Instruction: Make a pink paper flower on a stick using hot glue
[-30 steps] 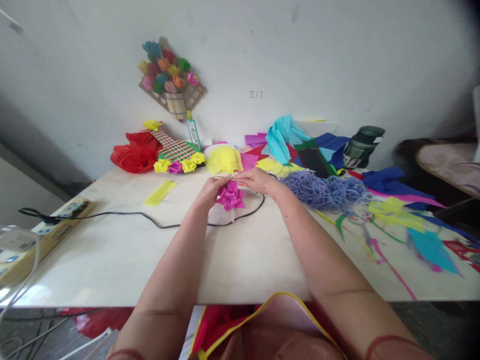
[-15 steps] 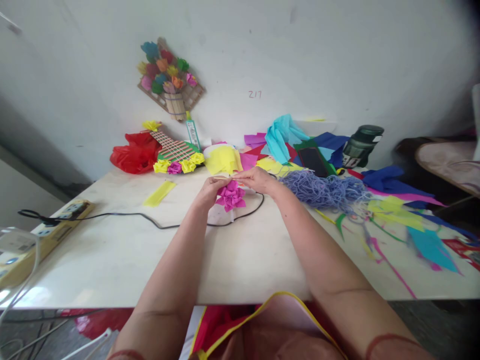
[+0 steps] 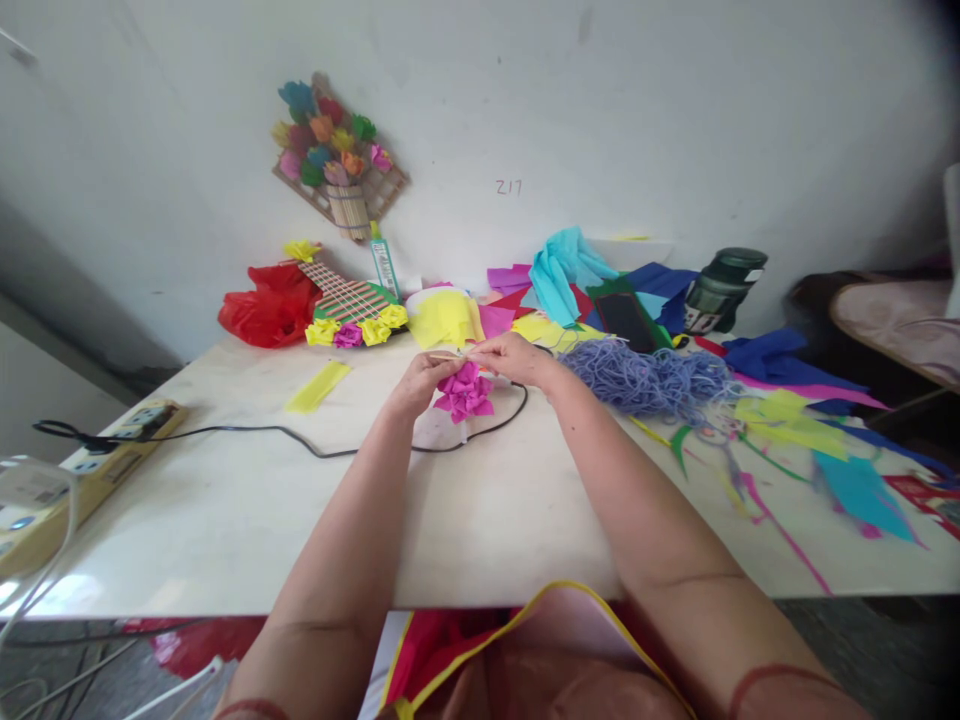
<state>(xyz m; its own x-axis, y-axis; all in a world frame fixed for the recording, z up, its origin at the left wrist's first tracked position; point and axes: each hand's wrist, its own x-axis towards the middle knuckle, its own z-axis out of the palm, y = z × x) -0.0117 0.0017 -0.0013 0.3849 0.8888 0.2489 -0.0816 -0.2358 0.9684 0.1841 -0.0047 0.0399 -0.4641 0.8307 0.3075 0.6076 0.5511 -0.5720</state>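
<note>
Both my hands meet over the middle of the white table [image 3: 225,500]. My left hand [image 3: 417,382] is closed around a pink paper flower [image 3: 465,392], which hangs just below my fingers. My right hand [image 3: 512,360] is pinched shut on the top of the same flower, where a thin pale stick shows between the two hands. A black cable [image 3: 300,437] loops on the table under the flower.
A heap of purple yarn [image 3: 649,378] lies right of my hands. Coloured paper sheets [image 3: 570,265], a dark jar [image 3: 721,290] and paper scraps [image 3: 795,420] fill the far right. A red bag [image 3: 270,305], a stick craft with flowers [image 3: 352,310] and a power strip [image 3: 90,465] are left.
The pink flower has turned slightly in my fingers. My hands stay in the same place.
</note>
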